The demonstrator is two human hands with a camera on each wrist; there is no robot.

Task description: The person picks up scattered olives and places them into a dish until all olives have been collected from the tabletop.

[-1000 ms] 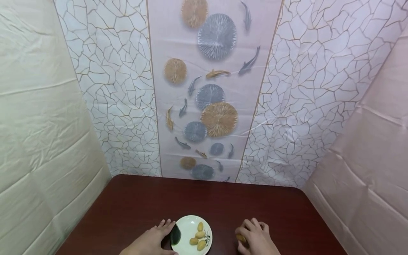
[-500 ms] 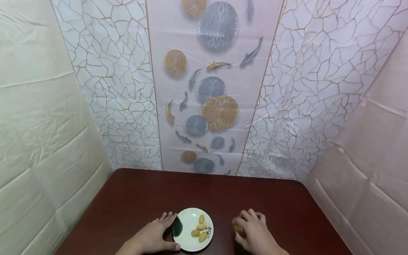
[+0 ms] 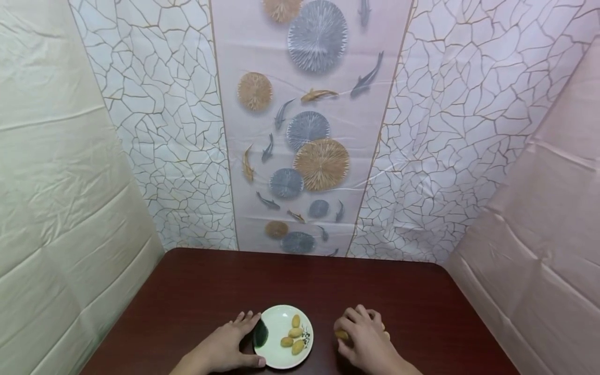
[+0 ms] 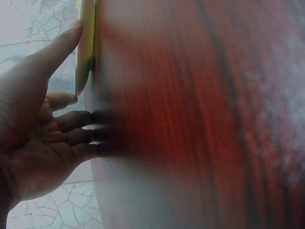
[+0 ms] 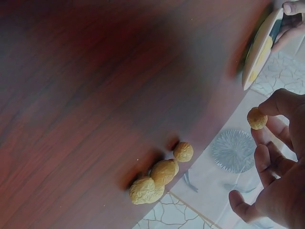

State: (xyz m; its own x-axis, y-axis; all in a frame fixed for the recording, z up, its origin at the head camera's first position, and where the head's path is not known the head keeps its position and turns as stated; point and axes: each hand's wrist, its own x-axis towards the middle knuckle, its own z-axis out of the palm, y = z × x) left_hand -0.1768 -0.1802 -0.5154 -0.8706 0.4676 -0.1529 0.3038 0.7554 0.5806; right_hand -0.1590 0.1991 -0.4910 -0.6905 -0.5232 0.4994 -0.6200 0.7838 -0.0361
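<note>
A round white plate (image 3: 276, 355) with a dark green patch and a leafy print carries several small yellow-brown oval pieces (image 3: 295, 332). My left hand (image 3: 222, 344) rests at its left side, fingers stretched out, thumb and forefinger touching the rim. To the right of the plate, my right hand (image 3: 367, 341) pinches one similar piece (image 5: 257, 118) between thumb and fingertips. The right wrist view shows its skin as wrinkled, like a nut or dried fruit; its exact kind is unclear. The held piece is above the table in that view.
More wrinkled pieces (image 5: 163, 171) lie grouped on the dark red-brown table (image 3: 300, 276), largely hidden behind my right hand in the head view. A patterned cloth (image 3: 319, 130) hangs behind the table, with pale cloths (image 3: 61, 208) at both sides.
My right hand has moved left toward the plate with its piece, and other pieces now peek out behind it. The left hand stays at the plate. The head view has tilted slightly down.
</note>
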